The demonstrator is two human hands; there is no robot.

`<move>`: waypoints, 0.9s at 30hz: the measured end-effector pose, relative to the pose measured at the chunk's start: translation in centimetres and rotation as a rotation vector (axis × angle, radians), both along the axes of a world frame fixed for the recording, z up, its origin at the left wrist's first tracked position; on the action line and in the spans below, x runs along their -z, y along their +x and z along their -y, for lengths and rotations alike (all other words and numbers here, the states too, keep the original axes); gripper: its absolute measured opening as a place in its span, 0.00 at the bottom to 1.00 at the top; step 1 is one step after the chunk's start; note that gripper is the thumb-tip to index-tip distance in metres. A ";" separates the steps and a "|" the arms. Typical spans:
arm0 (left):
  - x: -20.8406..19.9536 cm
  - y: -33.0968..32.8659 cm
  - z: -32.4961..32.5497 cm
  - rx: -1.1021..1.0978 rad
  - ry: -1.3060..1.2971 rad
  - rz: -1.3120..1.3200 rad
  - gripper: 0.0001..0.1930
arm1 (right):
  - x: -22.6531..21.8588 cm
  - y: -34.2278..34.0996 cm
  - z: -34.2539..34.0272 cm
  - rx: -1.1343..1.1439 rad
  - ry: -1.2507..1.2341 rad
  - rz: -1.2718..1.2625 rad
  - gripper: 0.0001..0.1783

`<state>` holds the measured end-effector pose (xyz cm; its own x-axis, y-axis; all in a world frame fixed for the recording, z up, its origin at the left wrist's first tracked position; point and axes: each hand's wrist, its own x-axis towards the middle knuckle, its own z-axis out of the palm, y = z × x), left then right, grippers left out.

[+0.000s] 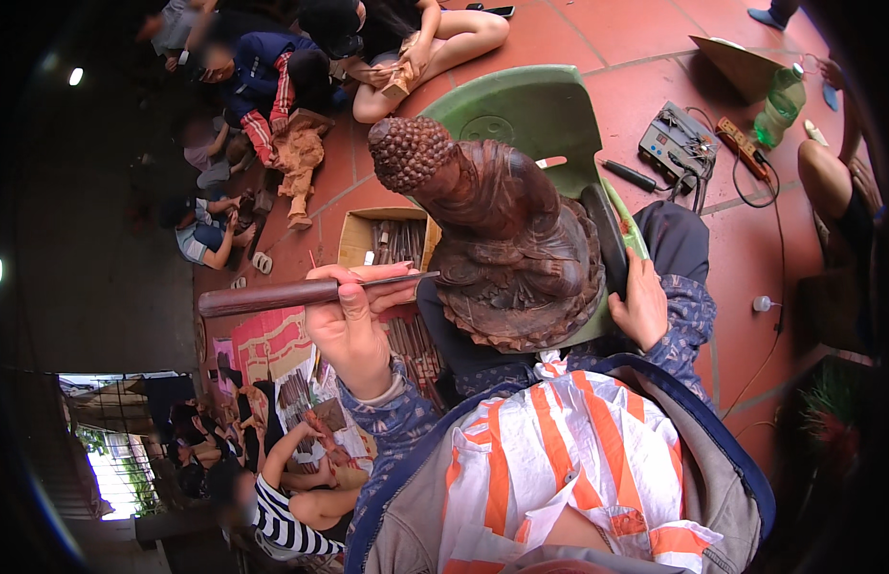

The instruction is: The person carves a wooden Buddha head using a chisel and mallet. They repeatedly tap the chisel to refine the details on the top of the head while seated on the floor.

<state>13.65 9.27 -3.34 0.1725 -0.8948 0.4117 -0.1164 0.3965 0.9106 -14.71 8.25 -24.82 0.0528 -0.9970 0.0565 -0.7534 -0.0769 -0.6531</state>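
A dark brown carved wooden statue (521, 258) of a seated figure with knobbly hair stands tilted before me, its head toward the upper left. Behind and under it is a green plastic chair (549, 96). In my left hand (353, 325) is a carving chisel (263, 298) with a thick dark wooden handle. Its thin metal blade points right, and the tip meets or nearly meets the statue's lower left side. My right hand (643, 304) grips the chair's right edge, close to a dark flat slab (607, 239) beside the statue's base.
A cardboard box (363, 234) of carving tools sits left of the statue, with more tools (416, 354) below it. On the red tiles at right are a grey electrical unit (679, 139), an orange power strip (741, 148) and a green bottle (781, 105). Several people sit around; one handles a pale carving (299, 167).
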 end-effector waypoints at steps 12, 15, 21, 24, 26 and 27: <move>1.5 -5.6 0.0 0.402 0.071 -0.058 0.14 | -12.3 0.7 1.0 -0.335 -0.397 0.642 0.17; 1.7 -6.0 0.1 0.438 0.057 0.026 0.14 | -14.2 1.9 1.6 -0.479 -0.433 0.691 0.16; 1.5 -5.7 -0.3 0.400 0.087 0.081 0.12 | -14.0 3.0 2.4 -0.598 -0.447 0.697 0.07; 1.0 -5.6 -0.6 0.359 0.139 0.055 0.11 | -14.4 3.3 2.8 -0.616 -0.491 0.698 0.05; 0.5 -5.7 -0.4 0.345 0.132 -0.022 0.10 | -14.4 3.4 3.4 -0.598 -0.523 0.730 0.05; 0.2 -5.5 0.0 0.291 0.057 -0.016 0.11 | -14.4 3.4 3.9 -0.577 -0.535 0.757 0.04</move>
<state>8.19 9.25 -3.58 -0.0889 -0.9294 0.3582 0.0094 0.3589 0.9333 -11.30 4.33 -10.43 0.2735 -0.6698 0.6903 0.0709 -0.7017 -0.7089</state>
